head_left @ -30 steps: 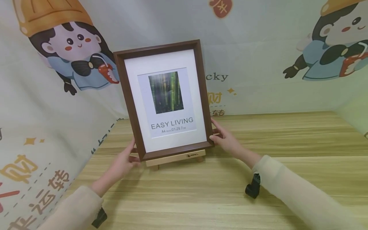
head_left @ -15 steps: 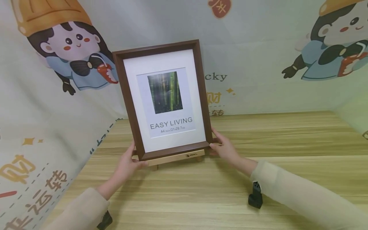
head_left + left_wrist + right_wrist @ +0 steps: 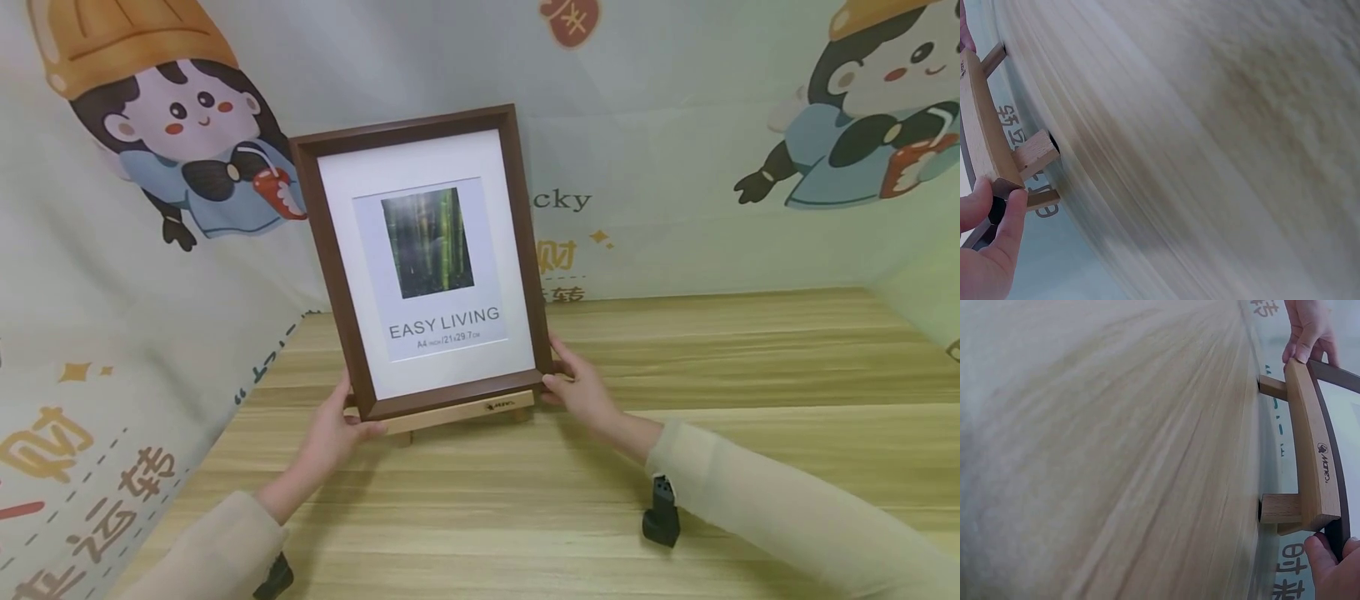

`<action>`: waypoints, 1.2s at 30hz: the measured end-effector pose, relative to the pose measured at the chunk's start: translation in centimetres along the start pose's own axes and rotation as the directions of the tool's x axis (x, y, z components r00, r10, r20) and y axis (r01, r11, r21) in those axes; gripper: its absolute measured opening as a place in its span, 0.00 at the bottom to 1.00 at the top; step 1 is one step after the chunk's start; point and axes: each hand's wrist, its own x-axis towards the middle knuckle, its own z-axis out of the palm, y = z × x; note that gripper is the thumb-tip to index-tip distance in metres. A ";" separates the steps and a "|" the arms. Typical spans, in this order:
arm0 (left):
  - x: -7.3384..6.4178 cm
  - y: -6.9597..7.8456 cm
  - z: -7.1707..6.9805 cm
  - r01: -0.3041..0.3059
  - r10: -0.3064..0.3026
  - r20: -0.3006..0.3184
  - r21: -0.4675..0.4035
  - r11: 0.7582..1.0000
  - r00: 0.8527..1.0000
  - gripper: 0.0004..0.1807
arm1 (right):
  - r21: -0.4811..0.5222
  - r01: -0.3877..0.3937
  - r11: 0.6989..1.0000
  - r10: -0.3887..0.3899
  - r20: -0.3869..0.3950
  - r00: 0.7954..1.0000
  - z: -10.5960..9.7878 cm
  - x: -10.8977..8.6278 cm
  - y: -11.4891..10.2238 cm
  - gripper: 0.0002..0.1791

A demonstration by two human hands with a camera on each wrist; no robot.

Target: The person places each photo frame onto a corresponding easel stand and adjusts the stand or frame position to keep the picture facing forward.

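Observation:
A dark brown picture frame (image 3: pixel 528 250) with a white mat and a bamboo print leans upright on a small wooden easel (image 3: pixel 450 414). At its lower left corner, my left hand (image 3: pixel 333 421) pinches the end of the easel's ledge, thumb in front. The left wrist view shows the thumb and a finger of that hand (image 3: pixel 988 269) at the ledge end (image 3: pixel 985 125). On the opposite side, my right hand (image 3: pixel 585 392) holds the frame's lower right corner, thumb at the front edge and fingers partly hidden behind. In the right wrist view, short easel legs (image 3: pixel 1280 507) stand on the table.
The wood-grain tabletop (image 3: pixel 750 358) extends around the easel. Behind it hangs a pale cloth (image 3: pixel 660 108) printed with cartoon figures and lettering, and more cloth covers the left side. Black wrist cameras (image 3: pixel 662 512) sit under both sleeves.
My left thumb has come onto the front of the easel's ledge. My right hand has slid down the frame's side to its corner. Frame and easel appear almost unmoved.

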 end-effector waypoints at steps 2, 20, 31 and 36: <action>-0.1 0.0 0.0 0.000 0.000 -0.002 0.004 1.000 1.000 0.54 | 0.000 0.000 1.000 0.000 0.001 1.000 0.1 0.0 0.0 0.36; 0.0 -0.3 0.3 0.005 -0.004 0.015 -0.079 0.997 1.000 0.58 | -0.031 0.044 0.999 -0.043 0.043 0.998 0.6 0.3 1.0 0.55; -0.2 -0.4 0.3 -0.013 0.013 0.005 -0.047 0.999 1.000 0.59 | -0.105 0.062 0.993 -0.059 0.030 0.998 0.9 0.1 1.0 0.55; -0.3 -0.3 0.3 0.015 -0.015 0.011 0.000 1.000 1.000 0.59 | -0.101 0.049 0.994 -0.046 0.029 0.999 1.0 0.0 1.0 0.56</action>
